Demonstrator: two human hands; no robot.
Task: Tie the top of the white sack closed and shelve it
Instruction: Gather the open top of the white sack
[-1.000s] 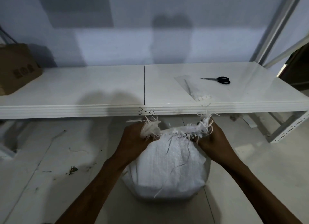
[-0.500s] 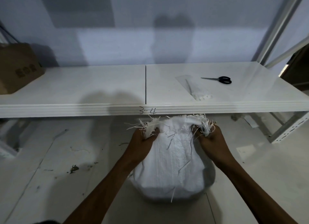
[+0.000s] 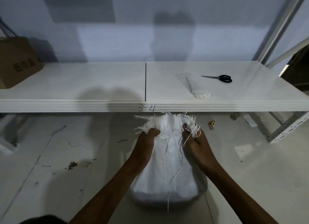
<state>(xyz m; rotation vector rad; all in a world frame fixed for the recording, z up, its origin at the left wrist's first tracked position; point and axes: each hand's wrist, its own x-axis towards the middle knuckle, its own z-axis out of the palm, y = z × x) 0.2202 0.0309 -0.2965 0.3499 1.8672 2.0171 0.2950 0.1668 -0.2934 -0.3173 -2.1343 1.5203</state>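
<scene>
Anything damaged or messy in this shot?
The white woven sack is badly frayed at its top edge, loose strands hanging down its front. Some dark debris lies on the pale floor left of it.

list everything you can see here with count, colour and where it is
sack: 1, white, in front of the shelf, frayed top bunched
shelf: 1, white, across the middle, 3-4 written on its front edge
scissors: 1, black handles, on the shelf, right part
plastic bag: 1, clear, on the shelf, left of the scissors
box: 1, brown, far left on the shelf
scrap: 1, gold-brown, on the floor right of the sack
left hand: 1, grips the sack's top, left side
right hand: 1, grips the sack's top, right side
</scene>
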